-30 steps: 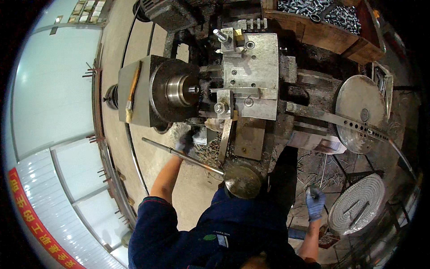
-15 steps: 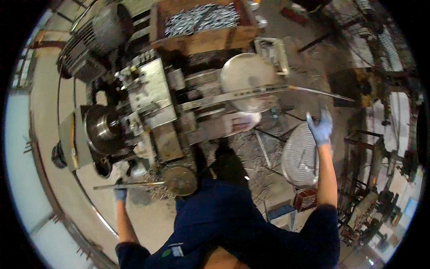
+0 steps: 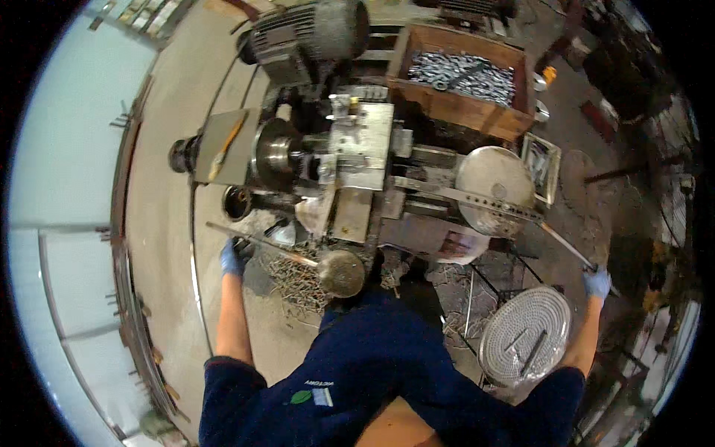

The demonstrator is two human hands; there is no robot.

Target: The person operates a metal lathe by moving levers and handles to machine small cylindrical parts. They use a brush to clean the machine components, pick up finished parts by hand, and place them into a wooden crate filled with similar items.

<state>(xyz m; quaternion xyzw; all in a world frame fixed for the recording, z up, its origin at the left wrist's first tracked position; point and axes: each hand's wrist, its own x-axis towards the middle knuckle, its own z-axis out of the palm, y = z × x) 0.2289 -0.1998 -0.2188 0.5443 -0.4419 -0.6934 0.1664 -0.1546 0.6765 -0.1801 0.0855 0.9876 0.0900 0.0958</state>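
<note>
My left hand, in a blue glove, is closed round a thin metal rod that runs to a round knob-like disc at the front of a lathe-like machine. Far out to the right, my gloved right hand grips the end of a long lever. That lever joins a flat bar with a row of holes, which passes over a pale round plate. A spindle with a round chuck sits at the machine's left.
A wooden crate full of small shiny metal parts stands behind the machine. An electric motor is at the back left. Metal shavings or scraps lie under the rod. A perforated round tray holding dark strips stands below my right arm.
My right hand, open and away from the lever before, has come down and closed on its end. The lever has swung toward me. The view has turned, while my left hand stays at the rod.
</note>
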